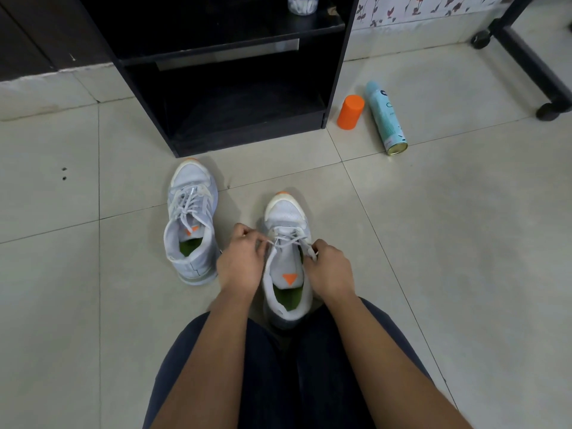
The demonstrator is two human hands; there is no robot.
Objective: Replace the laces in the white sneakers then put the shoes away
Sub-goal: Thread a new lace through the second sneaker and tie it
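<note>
White mesh covers both sneakers, each with an orange toe tip, an orange triangle on the tongue and a green insole. We have the near sneaker upright on the tiled floor just ahead of our legs, toe pointing away from us. A white lace crosses only the eyelets nearest the toe, so the rest of the tongue shows bare. Our left hand sits at the sneaker's left side, its fingers curled and pinching one lace end. Our right hand sits at the right side, its fingers curled and pinching the other end. The lace runs across the shoe between them. The other sneaker, laced, stands just left of our left hand. Beyond stands a black shelf; to its right are an orange cap and a can lying on its side.
</note>
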